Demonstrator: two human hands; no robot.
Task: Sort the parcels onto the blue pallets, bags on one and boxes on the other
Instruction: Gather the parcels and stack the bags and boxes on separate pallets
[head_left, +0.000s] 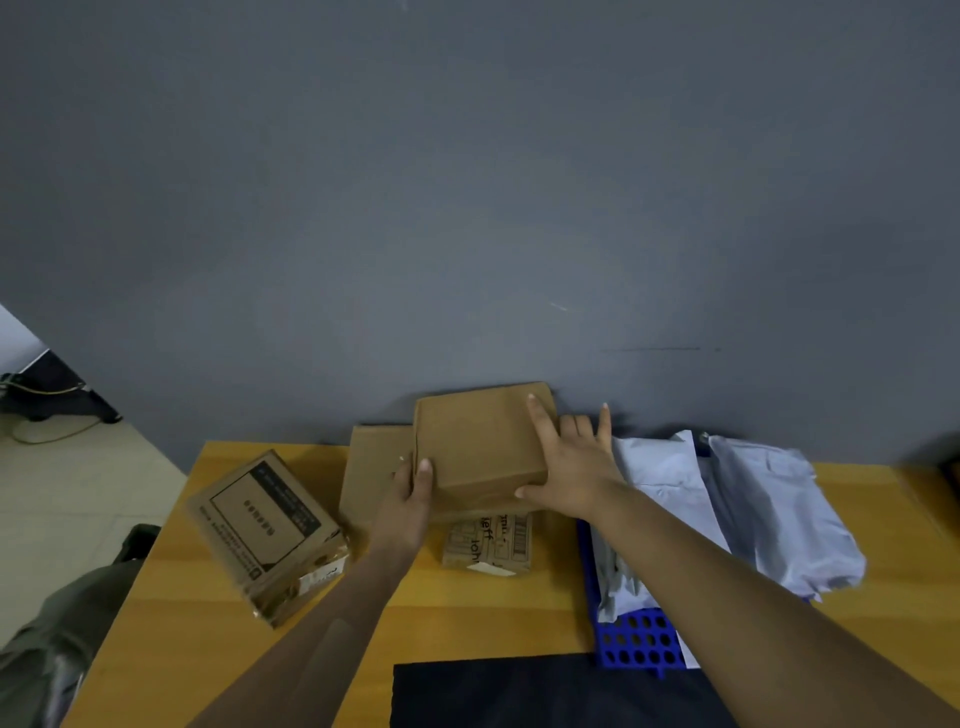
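Observation:
A plain brown box (478, 447) is held between my two hands above the wooden table's far side. My left hand (413, 493) grips its left edge, thumb on top. My right hand (571, 462) holds its right corner with fingers spread across the top and side. Under and behind it lie a flat brown box (371, 467) and a small printed carton (491, 543). A larger printed box (265, 530) sits tilted at the left. Grey poly bags (769, 509) lie on a blue perforated pallet (639, 644) at the right.
The wooden table (467, 613) stands against a grey wall (467, 208). A dark mat (493, 691) lies at the near edge. To the left are tiled floor, cables and a person's green clothing (62, 634).

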